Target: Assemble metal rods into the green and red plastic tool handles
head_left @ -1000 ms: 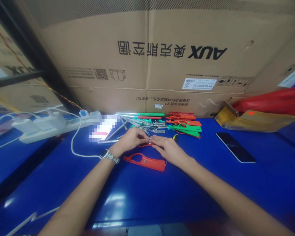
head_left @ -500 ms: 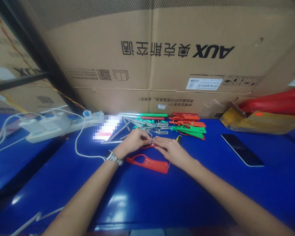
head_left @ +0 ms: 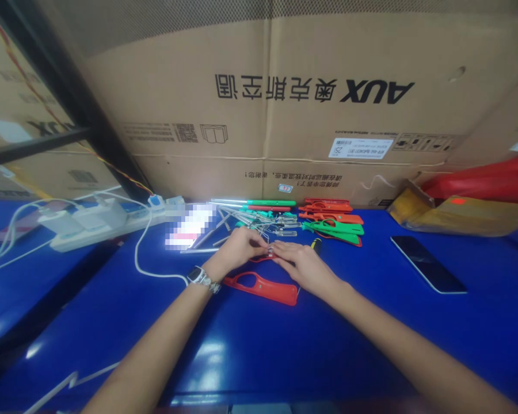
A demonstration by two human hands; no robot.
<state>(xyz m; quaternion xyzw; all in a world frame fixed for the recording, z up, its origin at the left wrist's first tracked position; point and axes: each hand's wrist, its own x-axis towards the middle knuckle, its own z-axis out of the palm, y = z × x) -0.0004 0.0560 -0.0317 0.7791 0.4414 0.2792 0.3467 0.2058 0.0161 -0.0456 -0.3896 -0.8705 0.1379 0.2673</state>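
Observation:
My left hand [head_left: 243, 248], with a watch [head_left: 202, 278] on its wrist, is closed, thumb and fingertips pinched at a red lighter handle shell [head_left: 264, 259]. My right hand [head_left: 305, 265] meets it from the right, fingers pressed together on the same shell. Small pale and metal parts show between the fingertips, too small to name. Most of the held shell is hidden under my hands. Just nearer to me, another red handle shell [head_left: 274, 290] with a finger loop lies on the blue table. Behind my fingers is a pile of metal rods, wires and clear lighter inner parts [head_left: 285, 225].
Orange and green handle shells [head_left: 334, 227] lie at the back right, green and red lighters [head_left: 270, 203] beside the pile. A yellow-black tool handle [head_left: 315, 245] is by my right hand. Further out are a phone [head_left: 427, 264], an open carton [head_left: 466, 215], and a power strip [head_left: 112, 224] with cables.
The whole view has shifted slightly. Both hands stay together at the same red shell, with hardly any visible finger movement.

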